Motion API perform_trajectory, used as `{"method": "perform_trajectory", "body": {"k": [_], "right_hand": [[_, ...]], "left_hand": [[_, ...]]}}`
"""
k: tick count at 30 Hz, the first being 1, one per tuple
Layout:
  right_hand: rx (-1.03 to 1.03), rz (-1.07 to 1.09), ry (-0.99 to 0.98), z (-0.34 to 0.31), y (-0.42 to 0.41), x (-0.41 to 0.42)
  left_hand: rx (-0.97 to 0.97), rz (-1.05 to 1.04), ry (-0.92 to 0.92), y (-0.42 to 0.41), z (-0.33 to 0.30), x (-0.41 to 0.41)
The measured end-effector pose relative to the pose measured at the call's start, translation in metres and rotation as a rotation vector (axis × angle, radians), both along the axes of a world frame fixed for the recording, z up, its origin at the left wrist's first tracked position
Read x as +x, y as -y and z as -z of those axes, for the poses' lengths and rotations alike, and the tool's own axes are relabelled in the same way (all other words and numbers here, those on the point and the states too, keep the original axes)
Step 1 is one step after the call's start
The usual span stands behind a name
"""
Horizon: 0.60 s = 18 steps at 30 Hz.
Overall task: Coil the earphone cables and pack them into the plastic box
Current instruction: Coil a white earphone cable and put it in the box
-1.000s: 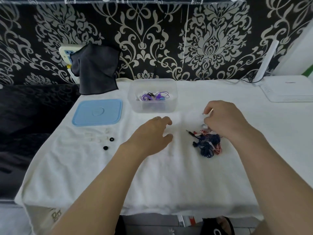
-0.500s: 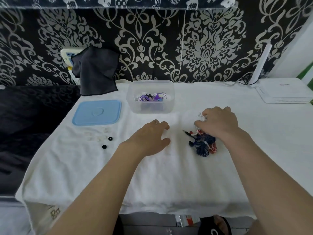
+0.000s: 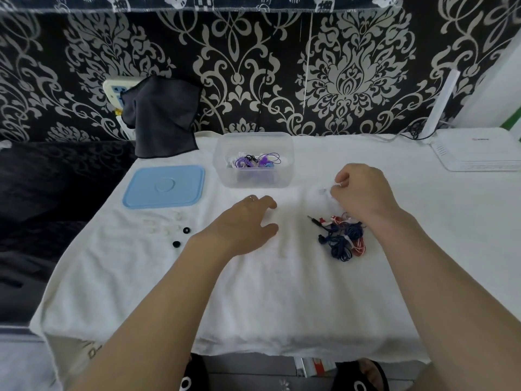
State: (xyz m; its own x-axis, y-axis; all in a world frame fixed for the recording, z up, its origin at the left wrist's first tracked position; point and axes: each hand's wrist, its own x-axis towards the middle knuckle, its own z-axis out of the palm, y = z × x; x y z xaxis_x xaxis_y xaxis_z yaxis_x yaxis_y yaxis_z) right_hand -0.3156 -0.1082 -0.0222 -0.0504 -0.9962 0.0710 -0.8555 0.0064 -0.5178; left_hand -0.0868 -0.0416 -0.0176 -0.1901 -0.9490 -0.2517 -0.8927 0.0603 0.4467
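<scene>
Right hand (image 3: 363,193): raised just above the counter (image 3: 282,292), fingers curled, fingertips pinching a thin white earphone cable (image 3: 327,191) that is hard to make out against the white cloth. Wrist sits over the upper edge of the tangled earphones (image 3: 342,238), a heap of dark blue and red-white cables lying on the cloth; a black jack plug sticks out of the heap toward the left.

Left hand (image 3: 245,221): palm down, resting on the cloth, fingers loosely spread and relaxed, holding nothing. A ring shows on one finger. It lies to the left of the tangle, apart from it.

Plastic box (image 3: 253,179): clear, lid off, standing upright beyond both hands toward the wall. Inside it: purple and black coiled earphones (image 3: 253,162), against the far side. Neither hand touches the box.

Blue lid (image 3: 165,186): flat on the cloth, left of the box, not touching it.

Near the lid's front edge: two small black ear tips (image 3: 181,237) and several pale ones, loose on the cloth, left of the left hand.

Dark grey cloth (image 3: 162,117) hangs against the patterned wall behind the lid, partly covering a white wall socket (image 3: 117,90).

Far right corner of the counter: a white router (image 3: 476,149) with its antenna upright, black cable beside it.

White towel covers the counter, front edge hanging over
</scene>
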Motion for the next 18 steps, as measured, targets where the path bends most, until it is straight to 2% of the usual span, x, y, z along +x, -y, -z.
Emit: {"method": "perform_trajectory", "body": {"k": [2,5,7,10,14,18], "right_hand": [[-0.074,0.0,0.172,-0.013,-0.001,0.005],[-0.122,-0.023,0.377,-0.03,-0.005,0.02],[-0.071,-0.048,0.55,-0.039,-0.009,0.033],[0.118,-0.156,0.737,-0.05,-0.018,0.05],[0.369,-0.273,0.748,-0.042,-0.029,0.072],[0.462,-0.282,0.68,-0.022,-0.035,0.094]], "left_hand": [[-0.04,-0.029,-0.049,0.001,-0.002,0.003],[-0.063,-0.103,-0.217,0.002,-0.008,0.007],[-0.019,-0.189,-0.382,0.003,-0.013,0.01],[0.068,-0.362,-0.659,0.003,-0.022,0.019],[0.19,-0.473,-0.795,-0.001,-0.027,0.033],[0.337,-0.403,-0.701,-0.009,-0.018,0.042]]}}
